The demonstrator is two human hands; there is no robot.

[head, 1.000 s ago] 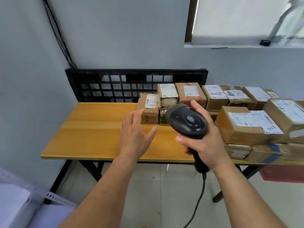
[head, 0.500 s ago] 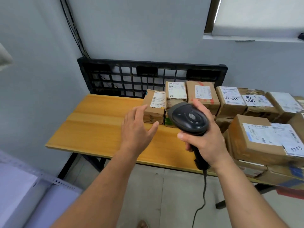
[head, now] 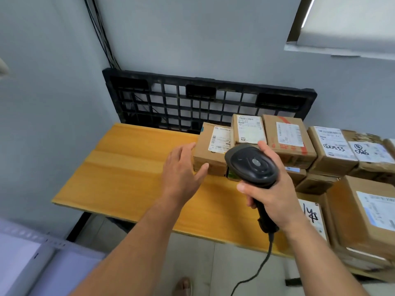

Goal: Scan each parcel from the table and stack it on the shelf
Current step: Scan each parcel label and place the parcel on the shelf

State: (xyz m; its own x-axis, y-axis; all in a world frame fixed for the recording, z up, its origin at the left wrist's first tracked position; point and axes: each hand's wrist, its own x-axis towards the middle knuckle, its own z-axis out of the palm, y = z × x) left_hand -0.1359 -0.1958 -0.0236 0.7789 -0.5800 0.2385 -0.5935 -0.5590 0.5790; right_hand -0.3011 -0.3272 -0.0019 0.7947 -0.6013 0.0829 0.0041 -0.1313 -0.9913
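Observation:
My right hand point(head: 270, 195) grips a black corded barcode scanner point(head: 252, 164) by its handle, head raised over the wooden table point(head: 132, 171). My left hand point(head: 181, 169) is spread open, fingertips at the left face of the leftmost parcel point(head: 210, 149), a small brown box with a white label on top. Behind it stand a labelled parcel point(head: 249, 129) and a red-taped parcel point(head: 286, 137). Several more brown parcels point(head: 333, 150) crowd the table's right side, some stacked.
A black plastic pallet point(head: 205, 101) leans upright against the grey wall behind the table. A white shelf edge point(head: 32, 246) shows at the lower left. The scanner cable point(head: 256, 272) hangs toward the tiled floor. A large parcel point(head: 367, 216) sits at the near right.
My view has moved closer and to the left. My left hand has reached forward until its fingers meet the leftmost parcel. The scanner stays in my right hand.

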